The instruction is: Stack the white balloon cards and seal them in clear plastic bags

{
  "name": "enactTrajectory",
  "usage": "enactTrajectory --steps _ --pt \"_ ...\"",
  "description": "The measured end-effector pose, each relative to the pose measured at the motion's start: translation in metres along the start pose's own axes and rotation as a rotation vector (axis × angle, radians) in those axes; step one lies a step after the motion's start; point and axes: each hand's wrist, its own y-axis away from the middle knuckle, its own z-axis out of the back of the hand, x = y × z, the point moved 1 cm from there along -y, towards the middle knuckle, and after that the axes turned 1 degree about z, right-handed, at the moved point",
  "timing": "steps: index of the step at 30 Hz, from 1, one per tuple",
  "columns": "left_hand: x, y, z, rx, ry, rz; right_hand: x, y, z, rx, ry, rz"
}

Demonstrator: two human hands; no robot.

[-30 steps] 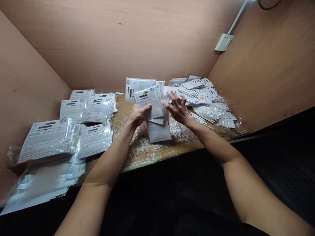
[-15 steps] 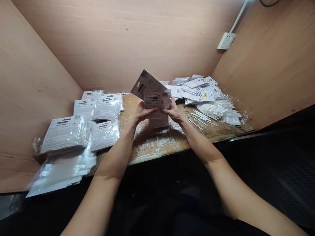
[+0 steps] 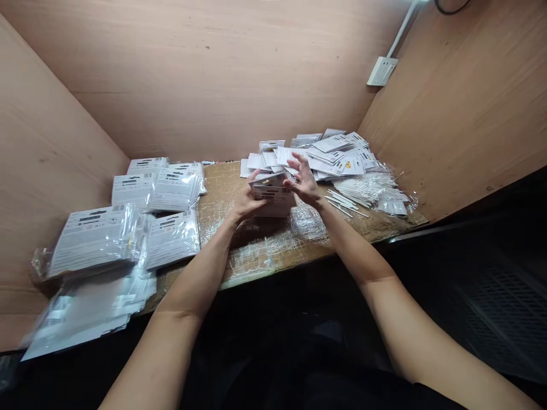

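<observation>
My left hand grips a small stack of white printed cards by its left edge, held low over the middle of the wooden worktop. My right hand rests against the right side of the stack with its fingers spread and raised. Behind my hands lies a loose heap of similar white cards.
Bundles of bagged labelled packets cover the left of the worktop, with empty clear bags at the front left. White thin sticks in plastic lie at the right. Wooden walls enclose three sides; a wall socket sits upper right.
The stack was lifted and tilted upright between both hands, then lowered flat towards the worktop. My right hand has loosened and spread its fingers.
</observation>
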Motion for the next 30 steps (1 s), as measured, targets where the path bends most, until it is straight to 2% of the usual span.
enactTrajectory --steps 3,5,7,9,11,14,17,20,22,25,28,30 --pt "0.0 0.003 -0.005 -0.008 -0.004 -0.049 0.013 -0.02 0.003 0.07 0.218 0.157" --pt "-0.003 0.007 -0.008 -0.029 -0.022 -0.056 0.012 -0.021 0.004 0.079 0.205 0.152" --pt "-0.003 0.01 -0.012 -0.064 -0.039 -0.054 0.001 -0.007 0.002 -0.033 0.039 0.037" --pt "0.001 0.013 -0.018 -0.098 -0.037 -0.04 -0.016 0.019 -0.006 -0.131 -0.204 -0.126" --pt "0.006 0.014 -0.027 -0.124 -0.004 -0.001 -0.032 0.046 -0.021 -0.11 -0.4 -0.259" --pt "0.011 0.015 -0.04 -0.214 0.111 0.11 -0.045 0.065 -0.042 -0.052 -0.477 -0.339" --pt "0.007 0.019 -0.047 -0.22 0.388 0.345 -0.047 0.059 -0.048 -0.202 -0.461 -0.337" --pt "-0.004 0.025 -0.05 -0.08 0.631 0.558 -0.043 0.046 -0.044 -0.299 -0.411 -0.351" --pt "-0.009 0.028 -0.05 -0.047 0.68 0.608 -0.038 0.043 -0.039 -0.302 -0.289 -0.347" --pt "-0.013 0.03 -0.053 -0.092 0.704 0.612 -0.032 0.044 -0.03 -0.336 -0.101 -0.333" --pt "-0.015 0.029 -0.056 -0.153 0.702 0.59 -0.032 0.046 -0.013 -0.367 -0.073 -0.348" --pt "-0.016 0.028 -0.058 -0.175 0.7 0.577 -0.035 0.048 0.004 -0.51 -0.07 -0.35"
